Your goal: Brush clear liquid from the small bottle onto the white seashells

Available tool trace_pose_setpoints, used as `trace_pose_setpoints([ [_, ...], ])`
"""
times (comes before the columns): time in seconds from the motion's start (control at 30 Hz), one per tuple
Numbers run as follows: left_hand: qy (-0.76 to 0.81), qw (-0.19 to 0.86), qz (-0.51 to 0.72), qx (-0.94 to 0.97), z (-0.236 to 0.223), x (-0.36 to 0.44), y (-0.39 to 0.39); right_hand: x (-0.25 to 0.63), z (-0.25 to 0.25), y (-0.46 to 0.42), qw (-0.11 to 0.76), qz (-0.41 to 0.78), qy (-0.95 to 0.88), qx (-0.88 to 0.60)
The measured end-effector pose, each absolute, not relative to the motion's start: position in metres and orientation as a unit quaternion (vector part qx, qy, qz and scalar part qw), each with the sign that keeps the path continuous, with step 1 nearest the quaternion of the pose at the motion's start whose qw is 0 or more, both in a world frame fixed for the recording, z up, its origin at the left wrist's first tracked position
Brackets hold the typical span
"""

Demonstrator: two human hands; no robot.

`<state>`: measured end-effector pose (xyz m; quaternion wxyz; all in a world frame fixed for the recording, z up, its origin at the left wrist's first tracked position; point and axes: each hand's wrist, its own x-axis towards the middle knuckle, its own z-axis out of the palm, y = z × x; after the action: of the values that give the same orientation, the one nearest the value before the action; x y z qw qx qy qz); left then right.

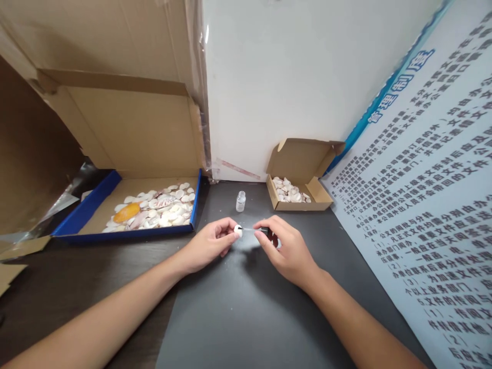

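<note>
Between thumb and fingers, my left hand pinches a small white seashell. My right hand grips a small brush by its black cap. The brush's thin stem points left, and its dark tip lies over the shell, seemingly touching it. Just beyond both hands, a small clear glass bottle stands upright with its neck uncapped. My right fingers partly hide the cap.
A blue-edged cardboard box at left holds many pale shells and an orange one. A smaller open box at right holds more shells. A white wall rises behind; a printed poster stands at right.
</note>
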<state>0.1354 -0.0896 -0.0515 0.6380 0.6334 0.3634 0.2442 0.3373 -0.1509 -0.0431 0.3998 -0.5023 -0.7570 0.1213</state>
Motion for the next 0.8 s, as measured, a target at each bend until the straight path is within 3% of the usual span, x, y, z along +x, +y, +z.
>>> trace_pose_setpoints([
  [0.8, 0.357, 0.635, 0.239, 0.642, -0.0539, 0.1355, -0.09, 0.3385, -0.0441, -0.1506, 0.382, 0.153, -0.736, -0.538],
])
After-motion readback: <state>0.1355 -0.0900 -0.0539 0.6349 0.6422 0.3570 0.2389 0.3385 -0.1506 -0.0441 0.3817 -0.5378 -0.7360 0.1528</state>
